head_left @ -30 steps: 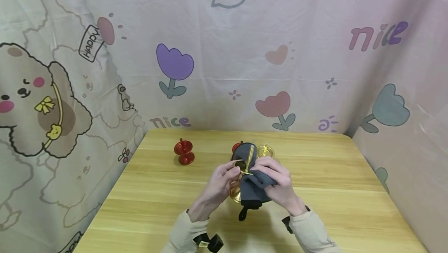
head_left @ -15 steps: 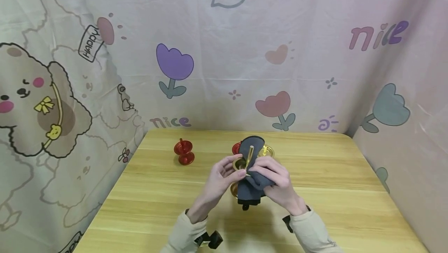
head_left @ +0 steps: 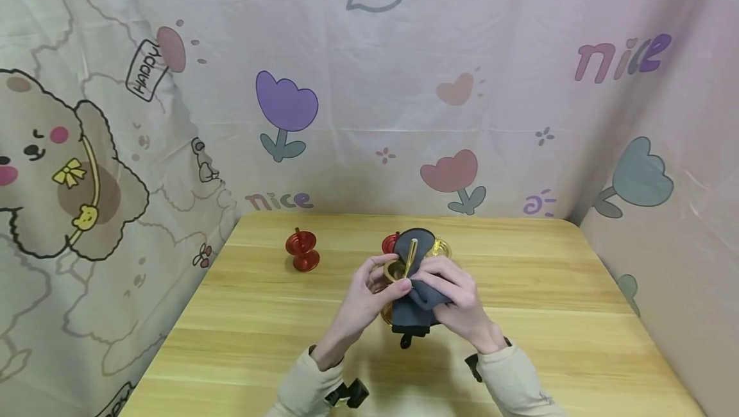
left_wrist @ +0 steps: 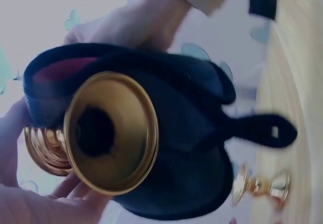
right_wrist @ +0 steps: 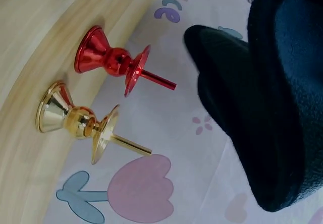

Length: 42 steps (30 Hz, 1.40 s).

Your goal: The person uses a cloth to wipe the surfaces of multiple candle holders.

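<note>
Left grip (head_left: 365,295) has shifted rightward, pinching the gold stand (left_wrist: 132,128); right grip (head_left: 462,295) clutches the cloth (head_left: 412,312) against it; wiping seems ongoing, though contact is partly hidden.

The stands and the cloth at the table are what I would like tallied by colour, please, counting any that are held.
Red stands: 2, both on the table
Gold stands: 2, one in the left hand, one on the table
Dark grey cloth: 1, in the right hand
Total: 5
</note>
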### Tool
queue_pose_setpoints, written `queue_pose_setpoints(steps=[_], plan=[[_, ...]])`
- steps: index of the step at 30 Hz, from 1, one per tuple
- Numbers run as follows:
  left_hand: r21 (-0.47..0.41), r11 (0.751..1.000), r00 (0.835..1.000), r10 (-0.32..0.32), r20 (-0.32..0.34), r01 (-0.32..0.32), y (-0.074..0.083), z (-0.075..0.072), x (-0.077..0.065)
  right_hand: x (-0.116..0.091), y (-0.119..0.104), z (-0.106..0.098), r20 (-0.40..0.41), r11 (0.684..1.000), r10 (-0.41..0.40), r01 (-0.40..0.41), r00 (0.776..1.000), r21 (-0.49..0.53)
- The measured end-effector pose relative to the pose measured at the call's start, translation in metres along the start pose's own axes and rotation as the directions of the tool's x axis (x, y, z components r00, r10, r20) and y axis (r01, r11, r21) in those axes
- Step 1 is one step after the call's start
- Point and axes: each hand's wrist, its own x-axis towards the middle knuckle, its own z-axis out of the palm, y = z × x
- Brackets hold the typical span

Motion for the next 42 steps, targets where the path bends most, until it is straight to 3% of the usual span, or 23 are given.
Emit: queue_pose_setpoints(steps=[4, 6, 9, 12, 14, 17, 20, 22, 24, 27, 29, 32, 34, 37, 42], plan=[[-0.188, 0.981, 0.995, -0.038, 0.095, 0.055, 0.0, -0.003, 0.002, 0.0, 0.0, 0.001, -0.005, 0.998, 0.019, -0.019, 1.0, 0.058], [-0.237, 0.968, 0.988, -0.054, 0.142, 0.087, -0.001, -0.004, 0.003, 0.0, 0.0, 0.001, -0.009, 0.997, 0.039, -0.038, 0.999, 0.073], [-0.167, 0.983, 0.99, -0.06, 0.131, 0.082, -0.002, -0.003, 0.003, -0.001, 0.002, 0.0, -0.012, 0.998, 0.046, -0.045, 0.999, 0.051], [-0.032, 0.998, 0.997, -0.055, 0.051, 0.056, -0.003, -0.001, 0.003, -0.002, 0.003, 0.0, -0.001, 1.0, 0.025, -0.025, 1.0, 0.009], [-0.004, 0.999, 0.998, -0.05, 0.026, 0.05, -0.002, -0.001, 0.003, -0.001, 0.004, 0.0, 0.008, 1.0, 0.008, -0.008, 1.0, -0.002], [-0.119, 0.992, 0.996, -0.03, 0.088, 0.041, -0.004, -0.004, 0.005, 0.0, 0.004, 0.0, 0.014, 1.0, 0.004, -0.004, 1.0, 0.028], [-0.282, 0.956, 0.978, -0.015, 0.208, 0.075, -0.007, -0.008, 0.008, 0.001, 0.003, -0.001, 0.01, 0.997, 0.017, -0.017, 1.0, 0.078], [-0.316, 0.943, 0.969, -0.02, 0.248, 0.1, -0.009, -0.008, 0.01, 0.0, 0.003, -0.002, 0.006, 0.995, 0.034, -0.034, 0.999, 0.093], [-0.244, 0.966, 0.971, -0.027, 0.237, 0.086, -0.011, -0.008, 0.01, -0.003, 0.004, -0.002, -0.004, 0.995, 0.055, -0.054, 0.998, 0.078], [-0.02, 1.0, 0.983, 0.014, 0.182, -0.01, -0.015, -0.008, 0.006, -0.009, 0.006, -0.003, -0.047, 0.992, 0.114, -0.111, 0.992, 0.063], [0.138, 0.987, 0.982, 0.059, 0.177, -0.084, -0.019, -0.009, 0.002, -0.012, 0.008, -0.005, -0.088, 0.986, 0.162, -0.157, 0.983, 0.063], [0.289, 0.942, 0.966, 0.103, 0.238, -0.172, -0.023, -0.011, -0.005, -0.014, 0.011, -0.007, -0.142, 0.975, 0.221, -0.214, 0.965, 0.061], [0.32, 0.923, 0.953, 0.126, 0.275, -0.214, -0.024, -0.01, -0.008, -0.014, 0.011, -0.008, -0.164, 0.969, 0.246, -0.242, 0.955, 0.043], [0.308, 0.909, 0.942, 0.199, 0.269, -0.28, -0.026, -0.006, -0.01, -0.012, 0.01, -0.008, -0.178, 0.964, 0.266, -0.266, 0.947, 0.024], [0.253, 0.919, 0.943, 0.252, 0.215, -0.303, -0.023, 0.001, -0.013, -0.009, 0.009, -0.007, -0.181, 0.963, 0.271, -0.268, 0.946, 0.038]])
